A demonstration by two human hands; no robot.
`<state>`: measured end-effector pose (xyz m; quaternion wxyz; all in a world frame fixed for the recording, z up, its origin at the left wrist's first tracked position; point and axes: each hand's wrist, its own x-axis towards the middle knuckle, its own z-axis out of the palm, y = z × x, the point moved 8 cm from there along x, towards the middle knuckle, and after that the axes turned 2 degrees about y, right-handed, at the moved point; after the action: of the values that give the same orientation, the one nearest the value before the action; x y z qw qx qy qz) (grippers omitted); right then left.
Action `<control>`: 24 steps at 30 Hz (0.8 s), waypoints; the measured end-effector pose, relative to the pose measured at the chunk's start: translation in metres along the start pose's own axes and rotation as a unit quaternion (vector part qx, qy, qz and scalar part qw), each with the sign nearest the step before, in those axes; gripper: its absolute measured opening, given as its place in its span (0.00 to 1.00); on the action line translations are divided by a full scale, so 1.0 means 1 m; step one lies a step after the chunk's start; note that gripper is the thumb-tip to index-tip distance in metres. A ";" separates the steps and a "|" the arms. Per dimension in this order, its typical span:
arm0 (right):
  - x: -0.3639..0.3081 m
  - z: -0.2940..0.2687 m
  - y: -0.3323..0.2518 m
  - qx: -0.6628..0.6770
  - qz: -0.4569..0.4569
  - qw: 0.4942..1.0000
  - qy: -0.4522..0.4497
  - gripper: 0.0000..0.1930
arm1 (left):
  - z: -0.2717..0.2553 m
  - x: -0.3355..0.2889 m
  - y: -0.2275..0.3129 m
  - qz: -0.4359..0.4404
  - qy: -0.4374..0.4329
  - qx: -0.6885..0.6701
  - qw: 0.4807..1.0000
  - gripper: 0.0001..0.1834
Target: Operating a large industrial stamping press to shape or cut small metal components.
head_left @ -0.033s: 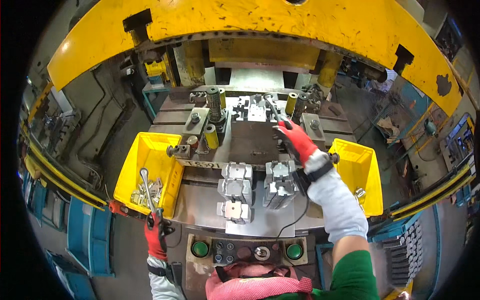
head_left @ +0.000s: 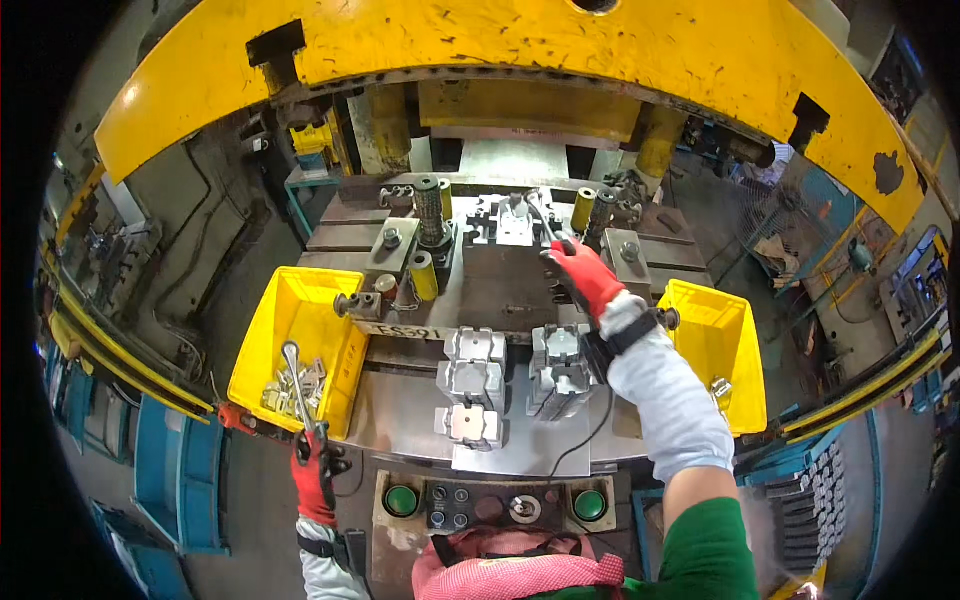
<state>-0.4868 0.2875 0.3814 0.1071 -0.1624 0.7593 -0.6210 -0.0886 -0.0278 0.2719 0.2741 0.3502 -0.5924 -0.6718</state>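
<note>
My left hand [head_left: 316, 470], in a red and black glove, is closed round the lower end of a metal rod with a rounded head [head_left: 297, 380]. The rod's head lies over the left yellow bin [head_left: 348, 390], which holds several small metal parts [head_left: 312, 378]. My right hand [head_left: 580, 275], gloved alike, grips a similar metal rod with a rounded head [head_left: 545, 218]. Its head reaches the light metal die [head_left: 515, 232] at the middle of the press bed; whether it touches a part there I cannot tell. Stacks of grey metal parts [head_left: 470, 385] stand before the die.
A yellow press beam [head_left: 520, 45] arches above. Guide posts [head_left: 428, 210] flank the die. Another yellow bin [head_left: 740, 365] stands at the right, and more stacked parts [head_left: 560, 370] lie near my right forearm. A control panel with green buttons [head_left: 401, 500] sits close to me.
My right hand and its rod have shifted slightly to the left. My left hand and its rod have moved very slightly to the right. Both grips look the same.
</note>
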 end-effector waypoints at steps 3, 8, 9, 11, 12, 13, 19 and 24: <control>0.032 0.012 0.028 -0.144 -0.008 0.989 0.022 0.22 | -0.020 -0.008 -0.012 0.005 0.006 0.014 1.000 0.15; 0.022 0.016 0.046 -0.158 0.059 0.986 0.004 0.31 | -0.056 -0.028 -0.039 -0.020 0.063 0.019 0.998 0.14; 0.023 0.016 0.035 -0.130 0.029 0.991 0.032 0.31 | -0.057 -0.029 -0.043 -0.030 0.065 0.021 0.997 0.14; 0.024 0.011 0.022 -0.130 0.013 0.989 0.067 0.29 | -0.057 -0.031 -0.050 -0.050 0.072 0.023 0.996 0.14; 0.023 0.011 0.019 -0.129 0.013 0.988 0.080 0.29 | -0.056 -0.031 -0.051 -0.048 0.072 0.017 0.996 0.14; 0.024 0.015 0.019 -0.150 0.019 0.986 0.064 0.29 | -0.054 -0.031 -0.052 -0.047 0.072 0.013 0.996 0.14; 0.028 0.033 0.039 -0.226 0.037 0.972 0.046 0.27 | -0.058 -0.041 -0.060 -0.041 0.077 0.007 0.996 0.15; 0.038 0.017 0.014 -0.256 0.005 0.966 -0.027 0.20 | -0.078 -0.056 -0.077 -0.004 0.170 -0.003 0.985 0.14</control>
<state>-0.5176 0.2604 0.3657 0.0857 -0.1974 0.8905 -0.4009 0.0105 -0.0197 0.1998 0.3689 0.4607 -0.5340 -0.6055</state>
